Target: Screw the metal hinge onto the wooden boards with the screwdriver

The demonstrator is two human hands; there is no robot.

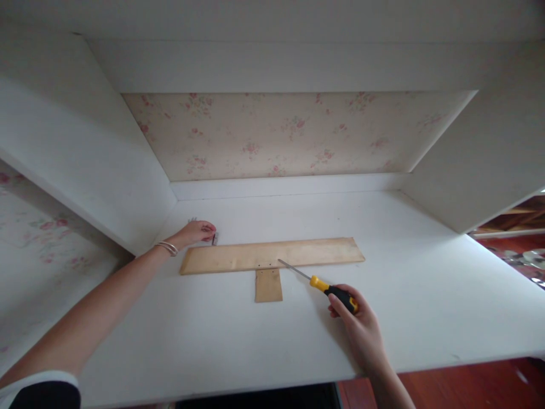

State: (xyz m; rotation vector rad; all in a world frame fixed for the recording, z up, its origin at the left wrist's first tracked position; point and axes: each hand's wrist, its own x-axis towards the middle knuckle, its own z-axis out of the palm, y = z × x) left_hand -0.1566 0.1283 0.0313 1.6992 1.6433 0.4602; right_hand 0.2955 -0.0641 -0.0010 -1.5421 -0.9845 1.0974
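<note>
My right hand [355,321] is closed around the black and yellow handle of a screwdriver [319,282]. The tip of its shaft points left, at the lower edge of a long wooden board [306,251]. Just beyond the board's left part, my left hand [198,232] pinches what looks like a small metal hinge [215,239] at the fingertips; its details are too small to make out. A short wooden piece [268,287] lies against the near edge of the long board. Small dark holes show in both pieces along their joint.
Some small thin things [192,219], perhaps screws, lie behind my left hand. White panels [477,153] rise on both sides of the white tabletop [204,335], with a low ledge [293,186] at the back. Below the front edge, reddish flooring [464,386] shows.
</note>
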